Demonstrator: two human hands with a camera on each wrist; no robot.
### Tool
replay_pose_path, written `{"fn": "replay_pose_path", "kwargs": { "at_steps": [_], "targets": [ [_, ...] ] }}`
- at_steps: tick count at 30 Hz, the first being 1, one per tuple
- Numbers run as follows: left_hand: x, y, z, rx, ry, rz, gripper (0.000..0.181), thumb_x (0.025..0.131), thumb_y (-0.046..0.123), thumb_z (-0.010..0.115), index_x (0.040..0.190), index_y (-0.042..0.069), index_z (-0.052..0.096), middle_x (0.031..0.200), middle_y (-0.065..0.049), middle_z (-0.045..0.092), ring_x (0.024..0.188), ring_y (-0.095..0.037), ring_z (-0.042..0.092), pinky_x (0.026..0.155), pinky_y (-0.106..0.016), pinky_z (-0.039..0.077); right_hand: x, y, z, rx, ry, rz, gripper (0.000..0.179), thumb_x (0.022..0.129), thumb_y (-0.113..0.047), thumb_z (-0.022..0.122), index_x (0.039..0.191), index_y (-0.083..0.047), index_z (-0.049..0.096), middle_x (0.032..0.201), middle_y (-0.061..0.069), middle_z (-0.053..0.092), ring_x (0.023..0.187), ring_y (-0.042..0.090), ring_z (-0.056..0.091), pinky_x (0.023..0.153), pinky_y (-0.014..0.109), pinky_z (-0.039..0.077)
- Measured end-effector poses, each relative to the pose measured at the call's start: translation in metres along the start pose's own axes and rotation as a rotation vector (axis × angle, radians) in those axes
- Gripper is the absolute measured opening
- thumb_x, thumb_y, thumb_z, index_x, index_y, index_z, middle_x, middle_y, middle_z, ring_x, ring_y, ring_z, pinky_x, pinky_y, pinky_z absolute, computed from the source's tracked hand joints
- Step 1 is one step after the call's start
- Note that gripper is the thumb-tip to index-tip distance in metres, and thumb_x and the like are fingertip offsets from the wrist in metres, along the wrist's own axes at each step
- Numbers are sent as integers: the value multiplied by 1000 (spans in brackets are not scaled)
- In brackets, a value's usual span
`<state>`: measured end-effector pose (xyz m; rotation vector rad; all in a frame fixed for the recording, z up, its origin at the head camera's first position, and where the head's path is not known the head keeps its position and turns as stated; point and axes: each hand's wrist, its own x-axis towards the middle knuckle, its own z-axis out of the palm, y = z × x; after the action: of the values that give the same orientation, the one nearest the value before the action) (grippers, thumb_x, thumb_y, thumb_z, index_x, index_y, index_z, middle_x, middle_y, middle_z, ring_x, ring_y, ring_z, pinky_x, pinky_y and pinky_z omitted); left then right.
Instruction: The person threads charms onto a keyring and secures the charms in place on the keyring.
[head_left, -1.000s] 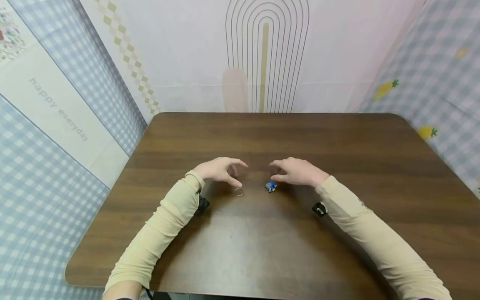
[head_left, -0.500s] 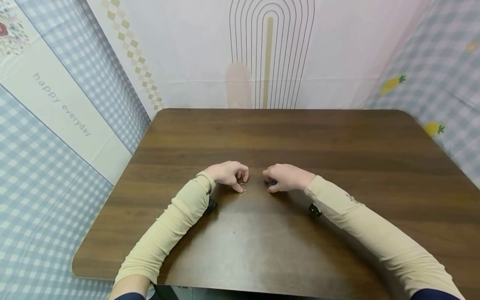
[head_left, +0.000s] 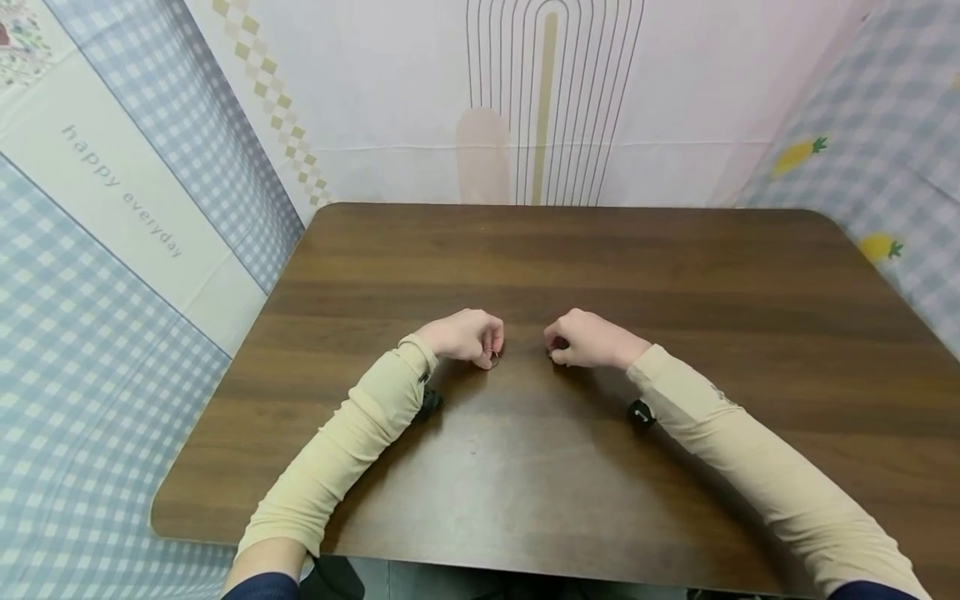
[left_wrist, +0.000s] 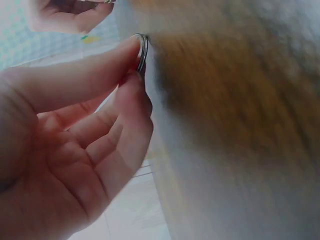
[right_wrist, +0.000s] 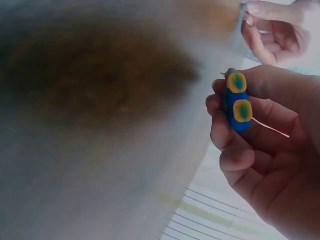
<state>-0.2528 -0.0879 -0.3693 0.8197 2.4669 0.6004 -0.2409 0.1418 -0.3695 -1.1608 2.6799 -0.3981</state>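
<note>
My left hand [head_left: 465,335] pinches a thin silver key ring [left_wrist: 143,52] between thumb and fingertips, just over the brown table [head_left: 525,258]. The left wrist view shows the ring's doubled wire standing out past the fingertips. A little way to the right, my right hand [head_left: 596,340] holds a small blue figurine [right_wrist: 238,102] with two yellow-edged, green-centred ovals on it. Thumb and fingers grip it, and a bit of grey with a thin metal piece shows at its upper end. In the head view the right fingers mostly hide this figurine.
Brown wood-grain tabletop extends around both hands. A white patterned cloth [head_left: 375,100] hangs behind the far edge, with blue checked cloth [head_left: 90,333] at the left and more checked cloth [head_left: 870,183] at the right. The front table edge lies below the forearms.
Both hands have closed from open fingers, the left on the key ring and the right on the blue figurine. Ring and figurine have left their earlier spots on the table.
</note>
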Motion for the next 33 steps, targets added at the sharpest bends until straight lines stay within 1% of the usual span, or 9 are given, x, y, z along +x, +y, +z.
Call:
{"fn": "replay_pose_path", "kwargs": {
  "at_steps": [3,7,10,13,18,20,24,29,33],
  "targets": [
    [0,-1,0,-62,26,-19,16,78,-4,69,86,7,61,77,-4,65,63,-10,58,59,-19,48,-2,1,-5,-5,37,-8,9,85,-4,65,77,-8,67,66,-1,62,59,8,49,59,26,44],
    [-1,-4,0,-214,78,-27,10,85,-5,63,87,4,61,79,-9,67,63,-13,62,62,-23,54,-2,0,-16,-3,111,-10,8,86,-5,66,78,-7,70,68,-1,66,60,7,54,62,29,49],
    [0,-2,-4,-319,127,-35,4,88,-4,63,89,-1,61,82,-12,68,66,-17,65,67,-28,58,-3,-2,-26,13,183,-2,7,86,-5,67,81,-6,72,71,0,68,60,7,56,62,30,50],
    [1,3,-11,-334,182,-29,4,88,-3,64,92,-3,64,84,-14,70,69,-21,69,70,-31,59,-5,-6,-36,28,241,10,7,87,-6,66,84,-5,72,72,1,69,60,8,57,62,29,49],
    [2,13,-21,-318,323,15,10,87,4,69,97,2,70,93,-12,75,83,-24,72,73,-26,57,-11,-17,-53,97,344,83,8,89,-10,66,85,-10,73,75,3,70,63,10,58,62,28,47],
    [3,20,-25,-360,378,30,11,87,7,71,97,3,71,95,-12,75,86,-24,72,76,-26,56,-14,-21,-60,138,388,116,8,90,-11,66,87,-12,72,76,4,70,62,11,58,62,28,46],
    [2,29,-28,-465,474,72,11,86,10,73,93,3,71,90,-12,75,83,-22,72,78,-29,57,-16,-27,-70,187,452,142,8,91,-14,65,90,-12,72,78,3,70,61,12,56,61,25,45],
    [-3,42,-39,-544,552,166,11,85,12,74,89,2,70,86,-10,72,82,-19,71,77,-28,56,-17,-35,-79,231,524,144,10,93,-15,63,90,-11,71,76,3,68,60,12,54,58,22,44],
    [-6,54,-47,-511,614,235,12,85,12,74,91,3,70,88,-10,70,83,-21,69,75,-24,54,-17,-39,-83,255,575,141,11,93,-16,63,89,-11,72,74,4,66,58,11,53,57,21,43]
  ]
}}
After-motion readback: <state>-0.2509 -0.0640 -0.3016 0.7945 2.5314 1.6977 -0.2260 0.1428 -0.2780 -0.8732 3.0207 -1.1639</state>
